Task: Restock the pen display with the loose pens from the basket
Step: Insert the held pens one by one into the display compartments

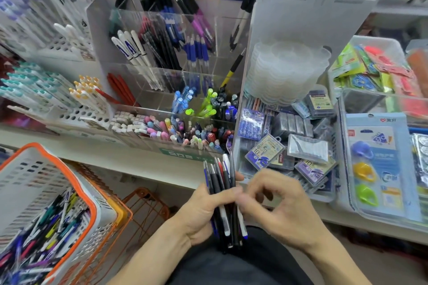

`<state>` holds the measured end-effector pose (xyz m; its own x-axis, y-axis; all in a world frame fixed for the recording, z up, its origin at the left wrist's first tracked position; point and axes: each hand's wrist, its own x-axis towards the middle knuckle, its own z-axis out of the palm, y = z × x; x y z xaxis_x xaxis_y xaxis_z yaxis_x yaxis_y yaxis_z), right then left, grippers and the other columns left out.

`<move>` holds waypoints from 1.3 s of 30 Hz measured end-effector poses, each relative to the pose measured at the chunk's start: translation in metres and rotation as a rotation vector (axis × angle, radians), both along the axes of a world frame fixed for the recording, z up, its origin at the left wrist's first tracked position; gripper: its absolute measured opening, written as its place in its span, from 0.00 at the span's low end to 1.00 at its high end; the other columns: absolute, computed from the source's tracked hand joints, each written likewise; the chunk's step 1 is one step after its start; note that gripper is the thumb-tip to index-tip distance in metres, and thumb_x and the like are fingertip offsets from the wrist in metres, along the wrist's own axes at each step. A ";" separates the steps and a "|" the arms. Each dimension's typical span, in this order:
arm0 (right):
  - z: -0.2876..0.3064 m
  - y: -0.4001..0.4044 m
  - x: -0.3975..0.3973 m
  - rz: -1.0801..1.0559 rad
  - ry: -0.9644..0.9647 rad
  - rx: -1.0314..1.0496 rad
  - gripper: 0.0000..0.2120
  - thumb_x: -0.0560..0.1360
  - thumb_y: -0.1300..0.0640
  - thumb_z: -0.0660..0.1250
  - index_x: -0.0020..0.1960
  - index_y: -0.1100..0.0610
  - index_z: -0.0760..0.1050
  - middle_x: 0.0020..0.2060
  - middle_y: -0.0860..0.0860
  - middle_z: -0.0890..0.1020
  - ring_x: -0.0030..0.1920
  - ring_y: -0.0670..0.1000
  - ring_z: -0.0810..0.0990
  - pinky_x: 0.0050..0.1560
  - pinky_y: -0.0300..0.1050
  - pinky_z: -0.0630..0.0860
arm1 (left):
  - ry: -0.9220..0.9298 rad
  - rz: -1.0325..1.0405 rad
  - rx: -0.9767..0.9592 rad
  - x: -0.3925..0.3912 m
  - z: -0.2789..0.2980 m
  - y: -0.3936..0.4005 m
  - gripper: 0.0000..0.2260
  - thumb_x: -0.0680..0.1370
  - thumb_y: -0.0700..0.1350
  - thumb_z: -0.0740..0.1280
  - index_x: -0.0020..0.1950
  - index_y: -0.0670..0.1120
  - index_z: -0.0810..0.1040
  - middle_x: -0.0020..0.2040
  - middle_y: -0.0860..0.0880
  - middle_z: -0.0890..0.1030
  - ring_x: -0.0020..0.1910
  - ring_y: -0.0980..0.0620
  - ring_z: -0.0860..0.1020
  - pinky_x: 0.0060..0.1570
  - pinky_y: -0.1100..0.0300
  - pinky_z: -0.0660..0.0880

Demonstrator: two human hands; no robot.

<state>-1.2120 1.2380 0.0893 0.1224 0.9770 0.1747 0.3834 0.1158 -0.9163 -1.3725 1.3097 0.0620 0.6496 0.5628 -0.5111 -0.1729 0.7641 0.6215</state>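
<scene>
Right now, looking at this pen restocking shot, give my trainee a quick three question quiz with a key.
1. True or false: the left hand grips a bundle of pens.
2. Where is the orange-rimmed basket? A) lower left B) upper right C) behind the clear display
3. Fill in: the right hand has its fingertips at the ____.

Key: 1 true; 2 A; 3 bundle of pens.
</scene>
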 end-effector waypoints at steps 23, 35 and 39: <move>-0.019 0.011 0.027 0.095 0.279 -0.529 0.05 0.79 0.49 0.71 0.55 0.44 0.83 0.44 0.57 0.84 0.34 0.49 0.77 0.39 0.51 0.77 | -0.074 -0.197 -0.074 -0.003 0.004 -0.023 0.18 0.78 0.33 0.66 0.67 0.33 0.73 0.60 0.28 0.78 0.55 0.33 0.82 0.59 0.37 0.77; -0.013 -0.007 0.033 0.014 0.310 -0.490 0.05 0.77 0.57 0.74 0.48 0.51 0.79 0.31 0.40 0.77 0.34 0.42 0.74 0.41 0.36 0.72 | -0.095 -0.252 -0.257 0.011 0.007 -0.017 0.26 0.65 0.40 0.81 0.61 0.37 0.82 0.55 0.34 0.82 0.53 0.38 0.83 0.56 0.43 0.79; -0.022 -0.020 0.036 -0.153 0.323 -0.440 0.04 0.77 0.50 0.71 0.46 0.48 0.77 0.32 0.40 0.76 0.35 0.42 0.74 0.43 0.38 0.74 | -0.048 -0.347 -0.193 0.026 0.012 -0.015 0.26 0.70 0.40 0.78 0.66 0.37 0.78 0.59 0.34 0.80 0.54 0.38 0.82 0.57 0.44 0.78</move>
